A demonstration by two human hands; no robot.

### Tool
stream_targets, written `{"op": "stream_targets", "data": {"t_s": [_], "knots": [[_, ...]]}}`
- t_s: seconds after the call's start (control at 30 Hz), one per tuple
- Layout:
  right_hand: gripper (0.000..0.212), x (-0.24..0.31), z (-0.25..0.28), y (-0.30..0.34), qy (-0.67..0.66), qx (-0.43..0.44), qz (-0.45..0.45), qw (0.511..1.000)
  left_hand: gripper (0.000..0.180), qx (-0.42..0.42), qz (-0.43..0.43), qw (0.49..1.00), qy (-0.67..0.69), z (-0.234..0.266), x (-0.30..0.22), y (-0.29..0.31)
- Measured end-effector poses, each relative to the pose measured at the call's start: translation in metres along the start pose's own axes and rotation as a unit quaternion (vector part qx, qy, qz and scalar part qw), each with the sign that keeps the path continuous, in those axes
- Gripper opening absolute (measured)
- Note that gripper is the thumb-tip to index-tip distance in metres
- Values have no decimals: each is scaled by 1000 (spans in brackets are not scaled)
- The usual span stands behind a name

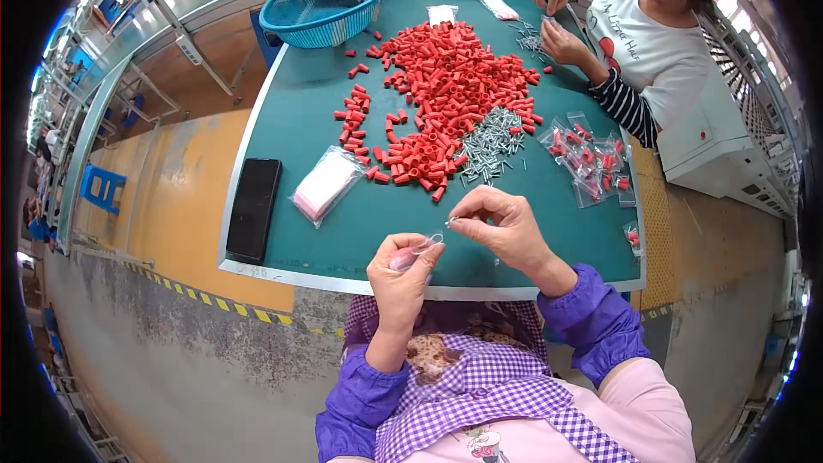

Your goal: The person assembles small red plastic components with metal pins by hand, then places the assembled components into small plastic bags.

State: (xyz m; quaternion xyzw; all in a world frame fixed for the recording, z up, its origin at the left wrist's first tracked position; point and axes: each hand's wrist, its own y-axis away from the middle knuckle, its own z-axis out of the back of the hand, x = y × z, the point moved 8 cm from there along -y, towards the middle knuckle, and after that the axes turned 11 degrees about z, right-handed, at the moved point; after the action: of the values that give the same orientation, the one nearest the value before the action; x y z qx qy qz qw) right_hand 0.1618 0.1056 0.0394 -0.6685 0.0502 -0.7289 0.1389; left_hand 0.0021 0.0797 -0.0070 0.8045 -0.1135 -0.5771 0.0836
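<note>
Only a few filled little bags (591,163) at right, big red cap pile (437,94) left mid-table; left hand (401,270) fingers pinching an open bag (417,250), right hand (506,227) fingers pinching a screw (449,221).

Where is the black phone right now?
In the head view, the black phone lies flat near the left edge of the green table, just left of the stack of small clear bags and well left of the left hand.

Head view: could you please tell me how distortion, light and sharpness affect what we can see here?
Head view: fisheye bends the table edges, with black corners; lighting is even with soft shadows; the red caps are sharp, while the clear bag in the left hand and the small part at the right hand are hard to resolve.
</note>
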Motion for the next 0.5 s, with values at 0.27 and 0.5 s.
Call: {"op": "stream_targets", "data": {"t_s": [0.27, 0.5], "knots": [[12, 30, -24, -5, 104, 88, 86, 987, 24, -16, -24, 1000, -5, -4, -3, -1], [16, 4, -2, -21, 186, -9, 104, 977, 25, -21, -3, 1000, -20, 1, -2, 2]]}}
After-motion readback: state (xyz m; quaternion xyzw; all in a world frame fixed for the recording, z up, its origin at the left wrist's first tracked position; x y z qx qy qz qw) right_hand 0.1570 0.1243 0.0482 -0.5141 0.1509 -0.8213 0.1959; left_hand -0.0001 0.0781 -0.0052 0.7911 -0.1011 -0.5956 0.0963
